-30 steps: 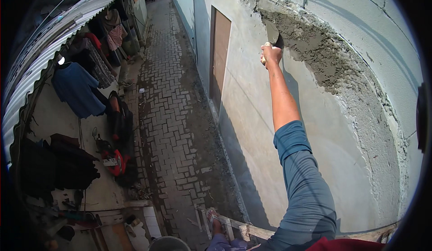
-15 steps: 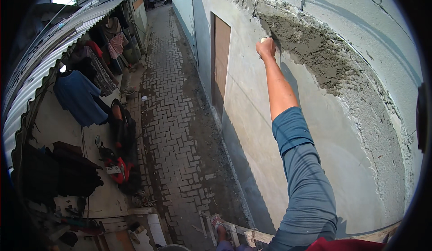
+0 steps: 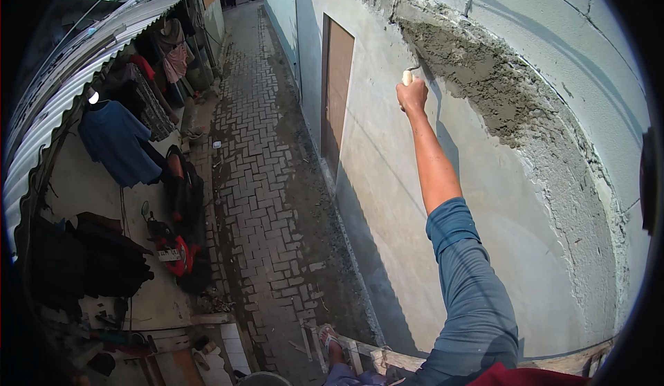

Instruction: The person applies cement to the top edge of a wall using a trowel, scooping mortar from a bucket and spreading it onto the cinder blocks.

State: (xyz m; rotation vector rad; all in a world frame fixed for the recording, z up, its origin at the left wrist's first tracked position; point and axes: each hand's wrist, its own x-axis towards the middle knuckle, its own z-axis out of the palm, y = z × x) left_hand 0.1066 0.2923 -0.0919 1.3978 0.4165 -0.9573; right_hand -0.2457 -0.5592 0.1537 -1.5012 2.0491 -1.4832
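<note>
My right hand [image 3: 412, 95], at the end of an outstretched arm, is closed round the pale handle [image 3: 407, 77] of a trowel. A thin metal shank [image 3: 416, 63] shows beyond the fist. The blade is seen almost edge-on, close to the wall, and whether it touches cannot be told. Just right of the hand, a band of wet grey mortar [image 3: 484, 81] spreads along the upper wall, rough and dark. Smoother, paler plaster [image 3: 498, 185] lies below it. My left hand is out of view.
A wooden rail [image 3: 401, 362] and a sandalled foot [image 3: 330, 341] are at the bottom, beside a bucket rim [image 3: 264, 378]. Left of the wall runs a paved alley [image 3: 256, 178]. A brown door [image 3: 339, 88], a red motorbike [image 3: 176, 254], hanging clothes [image 3: 117, 140] and a corrugated roof [image 3: 76, 75] flank it.
My right hand has come slightly down and back from the mortar's left end, still gripping the trowel. More of the handle and shank shows now. The view has shifted slightly.
</note>
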